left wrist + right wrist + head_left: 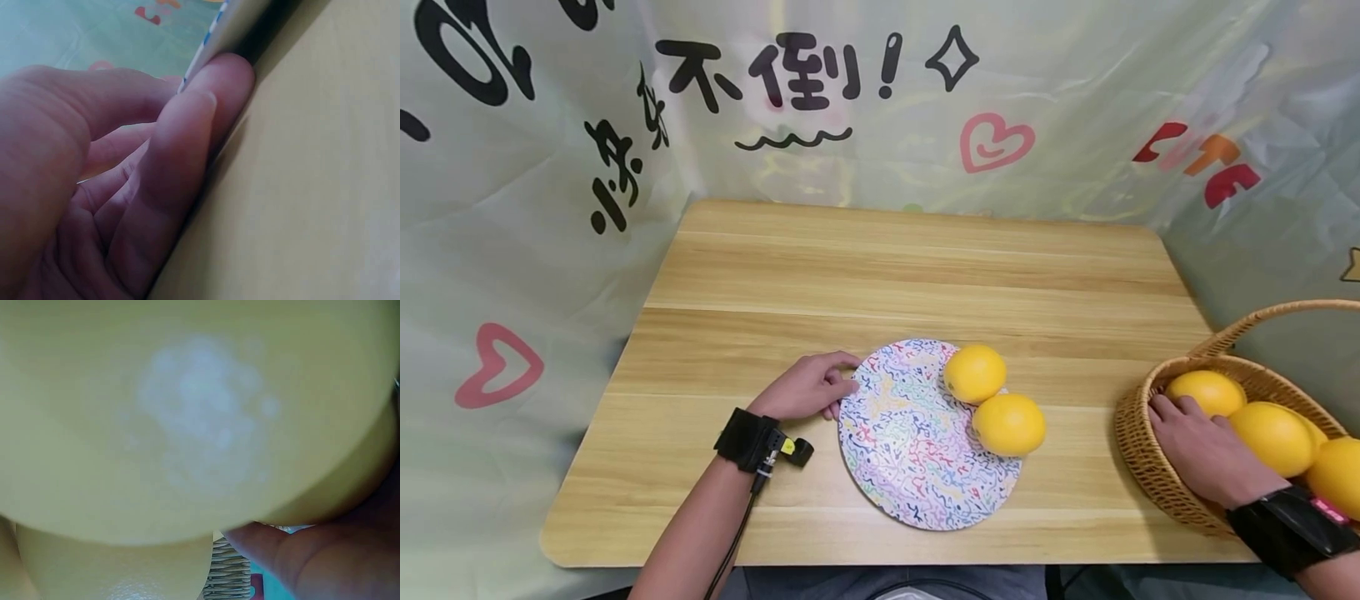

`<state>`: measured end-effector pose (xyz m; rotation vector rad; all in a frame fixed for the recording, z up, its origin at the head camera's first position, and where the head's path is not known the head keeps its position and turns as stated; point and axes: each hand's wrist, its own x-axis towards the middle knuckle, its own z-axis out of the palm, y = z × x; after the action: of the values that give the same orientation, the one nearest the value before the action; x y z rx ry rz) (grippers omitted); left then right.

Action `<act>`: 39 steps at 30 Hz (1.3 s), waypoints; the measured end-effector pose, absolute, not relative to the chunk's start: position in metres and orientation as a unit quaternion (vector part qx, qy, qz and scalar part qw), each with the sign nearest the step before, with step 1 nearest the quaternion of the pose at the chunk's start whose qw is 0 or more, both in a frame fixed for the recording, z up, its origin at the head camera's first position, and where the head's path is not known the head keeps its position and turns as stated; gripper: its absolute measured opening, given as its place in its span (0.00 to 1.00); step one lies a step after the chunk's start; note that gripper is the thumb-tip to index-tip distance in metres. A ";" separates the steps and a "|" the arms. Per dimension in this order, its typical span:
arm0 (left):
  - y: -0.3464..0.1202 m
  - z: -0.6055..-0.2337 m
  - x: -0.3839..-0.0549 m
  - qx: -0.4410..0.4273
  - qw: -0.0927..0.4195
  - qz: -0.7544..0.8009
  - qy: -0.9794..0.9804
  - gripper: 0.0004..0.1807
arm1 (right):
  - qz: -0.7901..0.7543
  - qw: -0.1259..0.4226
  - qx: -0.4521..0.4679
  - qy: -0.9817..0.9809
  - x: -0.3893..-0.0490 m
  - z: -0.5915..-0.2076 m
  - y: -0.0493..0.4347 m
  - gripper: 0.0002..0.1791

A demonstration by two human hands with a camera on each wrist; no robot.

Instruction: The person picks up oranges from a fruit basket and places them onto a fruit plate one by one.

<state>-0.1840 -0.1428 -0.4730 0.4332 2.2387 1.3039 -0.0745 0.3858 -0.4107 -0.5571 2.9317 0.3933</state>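
My left hand (pixel 808 385) pinches the left rim of a round plate (pixel 895 467) covered in small multicoloured squiggles. In the left wrist view, fingers (pixel 178 144) reach under the raised edge of the plate (pixel 209 47). Two lemons (pixel 975 373) (pixel 1009 425) sit at the plate's right side, touching each other. Over at the right, my right hand (pixel 1213 454) is inside a wicker basket (pixel 1138 442), its fingertips beside the back lemon (pixel 1206 392). A large lemon (pixel 187 425) fills most of the right wrist view and hides much of that hand's grasp.
More lemons (pixel 1273 437) (pixel 1337 475) lie in the basket, whose arched handle (pixel 1285 312) rises at the back. Basket and plate stand on a wooden table (pixel 887 275) with rounded corners. A printed curtain (pixel 865 167) hangs behind and at both sides.
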 end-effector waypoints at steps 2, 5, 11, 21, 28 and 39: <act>-0.142 -0.472 -0.184 0.159 0.255 0.480 0.824 0.26 | 0.133 0.069 -0.186 0.971 -0.074 -0.410 0.386 0.19; -0.141 -0.472 -0.184 0.162 0.256 0.480 0.823 0.26 | 0.135 0.082 -0.183 0.970 -0.074 -0.407 0.388 0.20; -0.141 -0.476 -0.182 0.170 0.255 0.473 0.826 0.26 | 0.126 0.097 -0.187 0.969 -0.077 -0.403 0.389 0.20; -0.143 -0.475 -0.181 0.165 0.252 0.475 0.827 0.26 | 0.111 0.112 -0.210 0.965 -0.087 -0.393 0.388 0.23; -0.143 -0.475 -0.183 0.167 0.251 0.469 0.830 0.26 | 0.088 0.113 -0.202 0.969 -0.090 -0.380 0.390 0.32; -0.143 -0.473 -0.182 0.169 0.247 0.467 0.832 0.26 | 0.107 0.133 -0.168 0.971 -0.101 -0.347 0.376 0.36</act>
<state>-0.1817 -0.1428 -0.4728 0.4601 2.2688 1.2721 -0.1005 0.3762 -0.3467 -0.4869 2.8159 0.3091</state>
